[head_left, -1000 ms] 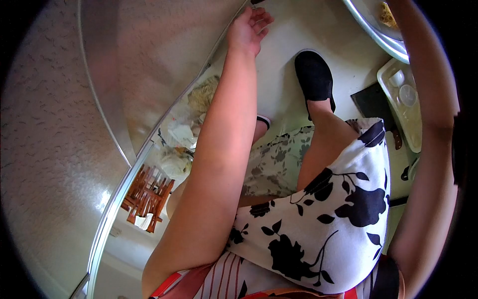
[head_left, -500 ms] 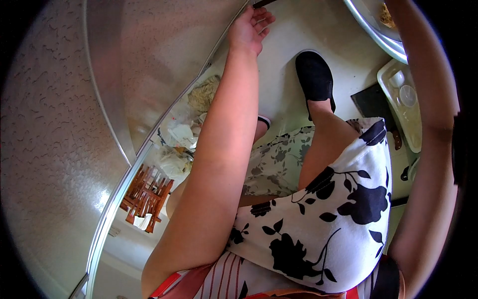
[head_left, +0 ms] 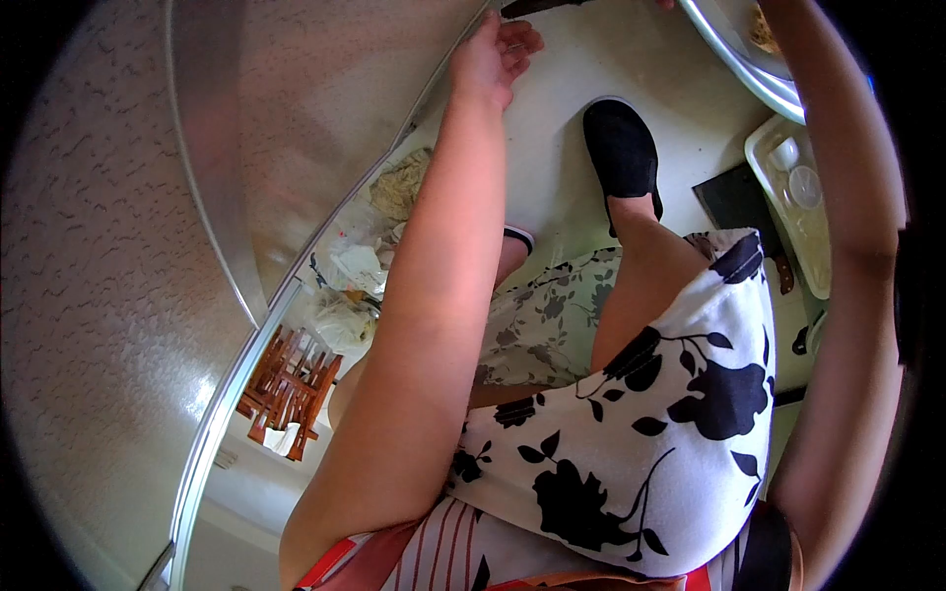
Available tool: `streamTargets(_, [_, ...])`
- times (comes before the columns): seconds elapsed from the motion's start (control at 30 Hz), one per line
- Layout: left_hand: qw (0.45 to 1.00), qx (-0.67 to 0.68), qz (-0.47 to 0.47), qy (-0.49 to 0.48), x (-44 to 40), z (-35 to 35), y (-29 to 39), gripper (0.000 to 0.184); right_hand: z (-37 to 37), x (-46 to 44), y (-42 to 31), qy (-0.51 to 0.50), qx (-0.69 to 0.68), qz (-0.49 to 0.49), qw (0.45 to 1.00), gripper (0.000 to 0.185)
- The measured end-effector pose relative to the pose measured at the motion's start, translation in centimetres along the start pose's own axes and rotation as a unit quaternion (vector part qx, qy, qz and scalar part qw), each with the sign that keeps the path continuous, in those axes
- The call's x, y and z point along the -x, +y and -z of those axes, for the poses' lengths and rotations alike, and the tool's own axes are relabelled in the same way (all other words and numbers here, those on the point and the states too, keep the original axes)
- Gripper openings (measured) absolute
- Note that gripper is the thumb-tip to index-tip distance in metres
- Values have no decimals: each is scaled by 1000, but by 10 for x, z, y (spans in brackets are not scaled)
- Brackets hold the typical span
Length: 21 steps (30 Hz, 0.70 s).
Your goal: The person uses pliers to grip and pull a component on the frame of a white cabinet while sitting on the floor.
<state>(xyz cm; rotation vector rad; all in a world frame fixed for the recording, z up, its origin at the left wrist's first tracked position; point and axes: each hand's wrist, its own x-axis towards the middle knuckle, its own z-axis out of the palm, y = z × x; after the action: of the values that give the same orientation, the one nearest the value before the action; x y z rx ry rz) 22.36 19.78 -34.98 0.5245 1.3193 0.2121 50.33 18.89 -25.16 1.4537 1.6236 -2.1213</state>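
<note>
My left hand is stretched out at the top, beside the metal edge of a large mottled panel. Its fingers are loosely curled and apart. Close to the thumb, the tip of a narrow dark object slants in from the top edge; its kind is unclear, and I cannot tell whether the thumb touches it. My right arm runs up the right side and leaves the frame at the top. Only a bit of skin, perhaps a fingertip of my right hand, shows at the top edge near a metal basin.
Brownish food lies in the basin. A pale tray with a small white cup and a clear bowl is at right, by a dark board. Plastic bags and wooden furniture are lower left.
More of the narrow dark object shows at the top, reaching further right. A bit of skin has come in at the top edge. My left hand has barely shifted.
</note>
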Motion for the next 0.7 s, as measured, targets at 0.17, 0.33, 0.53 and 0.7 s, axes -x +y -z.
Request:
streamTargets(0.17, [999,35,8,-19,-9,9,-6,37,-23,8,15,24,-112,26,993,24])
streamTargets(0.33, [990,141,12,-28,-7,6,-7,29,-57,11,34,34,-299,19,953,30])
streamTargets(0.53, [980,194,19,-30,0,-3,-7,22,-122,-11,65,24,-561,159,812,41])
streamTargets(0.7, [959,249,-22,-135,18,-21,-28,37,-159,-22,62,-19,-674,205,709,45])
